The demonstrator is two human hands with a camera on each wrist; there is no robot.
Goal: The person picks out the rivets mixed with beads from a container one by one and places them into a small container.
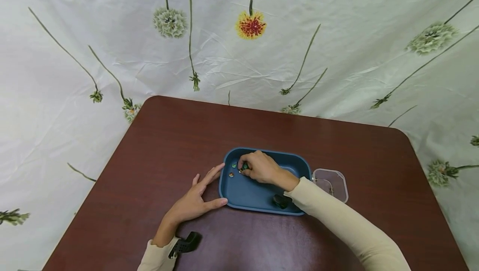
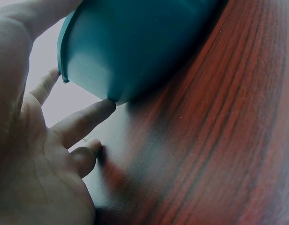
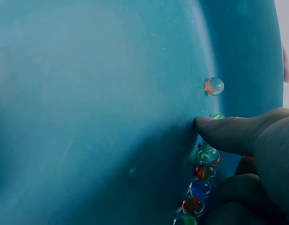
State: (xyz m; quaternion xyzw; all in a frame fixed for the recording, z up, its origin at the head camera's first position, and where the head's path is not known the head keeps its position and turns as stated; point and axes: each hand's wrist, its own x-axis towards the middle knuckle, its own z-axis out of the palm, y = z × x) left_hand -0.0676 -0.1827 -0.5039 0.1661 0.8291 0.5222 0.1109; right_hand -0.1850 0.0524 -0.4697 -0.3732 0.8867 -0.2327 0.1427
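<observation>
A blue tray point(image 1: 250, 198) lies on the table. Inside it, my right hand point(image 1: 263, 169) reaches toward the left end, its fingers curled round several glass marbles point(image 3: 201, 189). The right wrist view shows these marbles in a row against the fingers, with the thumb point(image 3: 233, 133) extended beside them. An orange-streaked clear marble point(image 3: 214, 86) lies apart near the tray wall, and a green marble point(image 3: 217, 116) is partly behind the thumb. My left hand point(image 1: 194, 202) spreads at the tray's left end, its straight fingers and thumb touching the outside.
A clear plastic box point(image 1: 338, 183) stands against the tray's right side, partly behind the right sleeve point(image 1: 337, 217). Dark reddish wood table point(image 1: 187, 125) surrounds the tray. Behind the table hangs a pale cloth point(image 1: 224, 63) with printed flowers.
</observation>
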